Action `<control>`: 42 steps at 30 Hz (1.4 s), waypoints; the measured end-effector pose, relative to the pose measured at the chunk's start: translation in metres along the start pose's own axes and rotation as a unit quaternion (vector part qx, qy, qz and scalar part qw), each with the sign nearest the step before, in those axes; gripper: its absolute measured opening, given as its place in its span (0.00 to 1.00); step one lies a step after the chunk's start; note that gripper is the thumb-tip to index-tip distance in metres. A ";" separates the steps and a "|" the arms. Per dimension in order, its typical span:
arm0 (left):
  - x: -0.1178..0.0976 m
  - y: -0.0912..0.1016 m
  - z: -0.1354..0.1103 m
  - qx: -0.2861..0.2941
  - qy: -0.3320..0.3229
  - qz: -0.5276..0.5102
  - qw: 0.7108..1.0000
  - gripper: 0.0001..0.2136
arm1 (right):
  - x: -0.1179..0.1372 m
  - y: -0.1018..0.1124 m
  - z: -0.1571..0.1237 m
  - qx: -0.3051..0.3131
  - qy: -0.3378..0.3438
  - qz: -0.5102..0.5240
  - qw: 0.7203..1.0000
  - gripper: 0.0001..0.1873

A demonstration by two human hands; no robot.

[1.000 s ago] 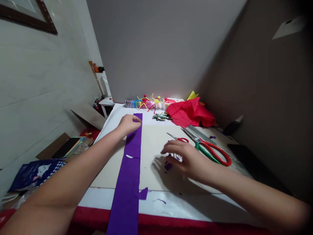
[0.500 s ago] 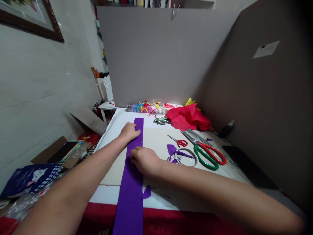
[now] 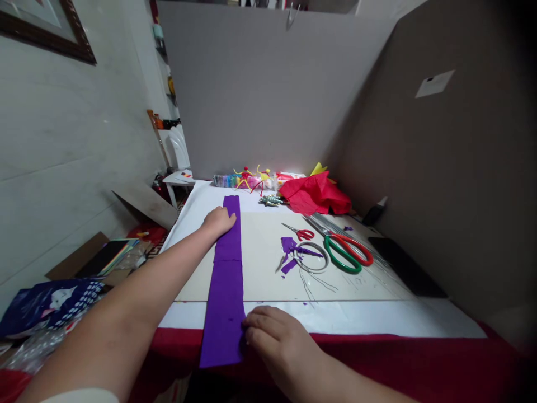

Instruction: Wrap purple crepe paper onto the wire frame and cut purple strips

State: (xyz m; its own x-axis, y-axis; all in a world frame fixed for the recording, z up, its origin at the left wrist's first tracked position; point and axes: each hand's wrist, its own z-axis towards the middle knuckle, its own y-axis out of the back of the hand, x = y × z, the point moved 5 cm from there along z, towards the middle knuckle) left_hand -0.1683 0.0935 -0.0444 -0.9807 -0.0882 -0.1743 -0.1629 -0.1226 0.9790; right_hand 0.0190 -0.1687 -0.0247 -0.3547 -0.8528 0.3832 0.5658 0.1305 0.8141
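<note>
My left hand (image 3: 218,221) lies flat and open, palm down, on the far part of the purple paper strip (image 3: 229,274), fingers stretched across its width. The strip runs lengthwise along the white table (image 3: 377,319) towards me, and its near end hangs over the edge onto the red cloth (image 3: 419,358). My right hand (image 3: 272,336) rests at that near end, knuckles up and fingers half curled, with the fingertips (image 3: 248,324) touching the strip's right edge. I cannot tell whether they pinch the paper or only press on it.

To the right of the strip lie purple scraps (image 3: 288,245), a wire ring (image 3: 311,258), small red scissors (image 3: 301,232) and big scissors (image 3: 346,253) with one red handle and one green. Crumpled red paper (image 3: 314,193) sits at the far end.

A white label (image 3: 434,84) is stuck on the brown board, and a blue packet (image 3: 50,299) with white print lies at my left. The writing on both is too small to read.
</note>
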 end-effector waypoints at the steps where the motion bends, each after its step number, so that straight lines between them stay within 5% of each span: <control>1: -0.001 0.001 -0.002 -0.002 -0.003 0.000 1.000 0.15 | 0.004 0.001 -0.006 -0.007 0.010 -0.001 1.000 0.10; 8: -0.010 0.009 -0.015 -0.026 -0.026 0.004 0.999 0.14 | 0.020 0.005 -0.038 -0.042 0.069 -0.032 0.996 0.12; 13: -0.011 0.012 -0.018 -0.041 -0.039 0.003 0.998 0.14 | 0.012 0.020 -0.043 -0.109 0.012 -0.044 0.993 0.11; 17: -0.007 0.014 -0.018 -0.053 -0.046 0.000 0.998 0.14 | -0.023 0.070 -0.043 -0.194 -0.051 -0.101 0.975 0.11; 22: -0.006 0.013 -0.019 -0.066 -0.049 -0.002 0.997 0.14 | -0.105 0.133 -0.051 -0.222 -0.165 -0.181 0.944 0.10; 28: -0.008 0.015 -0.022 -0.107 -0.079 -0.030 0.991 0.14 | -0.159 0.140 -0.054 -0.125 -0.280 -0.260 0.916 0.11; 33: -0.015 0.023 -0.027 -0.145 -0.136 -0.060 0.978 0.15 | -0.166 0.119 -0.036 -0.019 -0.320 -0.244 0.915 0.13; 42: -0.021 0.017 -0.023 -0.113 -0.219 -0.077 0.966 0.17 | -0.157 0.105 -0.023 0.059 -0.324 -0.213 0.920 0.13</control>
State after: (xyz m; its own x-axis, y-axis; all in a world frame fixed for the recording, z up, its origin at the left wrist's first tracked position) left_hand -0.1477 0.0705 -0.0265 -0.9058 0.3697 -0.2069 -0.3323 -0.3170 0.8883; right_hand 0.1514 -0.0329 -0.0094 -0.9161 -0.3645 0.1673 0.2021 -0.0591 0.9776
